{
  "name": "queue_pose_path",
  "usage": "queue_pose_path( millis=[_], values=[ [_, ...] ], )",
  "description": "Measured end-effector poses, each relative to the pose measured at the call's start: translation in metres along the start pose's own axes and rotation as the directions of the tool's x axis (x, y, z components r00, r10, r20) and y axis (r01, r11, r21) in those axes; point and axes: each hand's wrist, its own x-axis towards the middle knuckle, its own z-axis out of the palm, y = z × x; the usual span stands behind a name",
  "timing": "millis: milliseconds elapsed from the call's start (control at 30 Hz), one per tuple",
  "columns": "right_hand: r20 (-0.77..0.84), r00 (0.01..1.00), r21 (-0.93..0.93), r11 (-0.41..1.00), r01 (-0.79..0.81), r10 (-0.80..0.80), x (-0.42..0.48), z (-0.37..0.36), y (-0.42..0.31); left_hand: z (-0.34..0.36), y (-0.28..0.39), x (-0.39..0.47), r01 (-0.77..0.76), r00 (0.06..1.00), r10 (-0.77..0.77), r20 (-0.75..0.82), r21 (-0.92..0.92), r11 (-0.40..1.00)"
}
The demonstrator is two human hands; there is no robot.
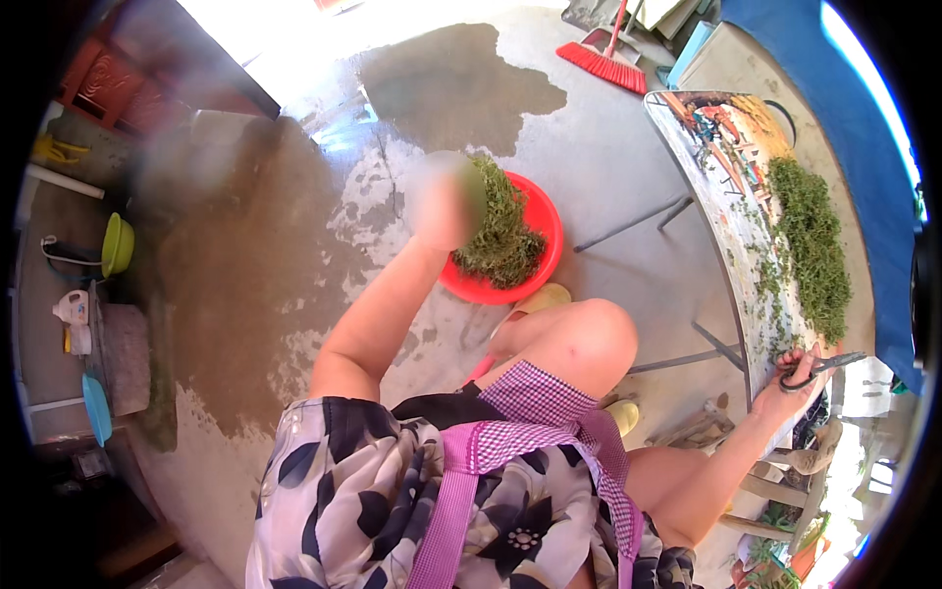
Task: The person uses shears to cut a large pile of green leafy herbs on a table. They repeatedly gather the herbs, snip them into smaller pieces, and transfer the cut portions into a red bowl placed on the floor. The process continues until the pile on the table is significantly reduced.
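A red plastic basin [557, 230] on the floor in front of me holds a heap of green leafy stems [508, 235], which rises past its far rim. My left hand [441, 210] is at the left side of this heap; a blur over it hides the fingers, so its grip cannot be made out. Far to the right, my right hand [791, 379] grips dark-handled scissors [824, 368], with their blades pointing right. That hand is at the near end of a folding table [739, 258] with a picture-printed top. Along the table's far side lies a long pile of green sprigs [809, 250], with loose bits scattered beside it.
Thin metal table legs [633, 224] reach towards the basin. A red broom [603, 66] and dustpan stand beyond. Wet patches [243, 280] darken the concrete floor. A green bowl [118, 245] and a blue basin [96, 408] are at the left. A wooden chair [780, 478] stands at the right.
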Motion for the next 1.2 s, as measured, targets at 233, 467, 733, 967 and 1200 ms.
queue_pose_path(
  millis=[233,467,733,967,1200],
  values=[
    [0.253,0.957,-0.033,0.988,0.153,-0.140,-0.043,0.066,-0.050,0.015,0.032,0.022,-0.420,0.887,0.210,0.411,0.532,0.735],
    [0.771,0.620,-0.057,0.986,-0.158,0.144,-0.113,0.244,-0.029,0.084,0.059,0.008,-0.135,0.991,0.135,0.012,-0.006,0.991],
    [0.854,0.504,-0.067,0.988,-0.138,0.128,-0.136,0.341,0.005,0.113,0.086,-0.021,-0.046,0.988,0.043,-0.151,-0.014,0.999],
    [0.844,0.486,-0.177,0.973,-0.148,0.227,-0.139,0.343,-0.001,0.087,0.060,-0.011,-0.255,0.964,0.265,-0.011,0.246,0.935],
    [0.820,0.535,-0.053,0.957,-0.284,0.205,-0.126,0.332,-0.022,0.067,0.050,0.000,-0.091,0.981,0.128,-0.144,0.242,0.966]
  ],
)
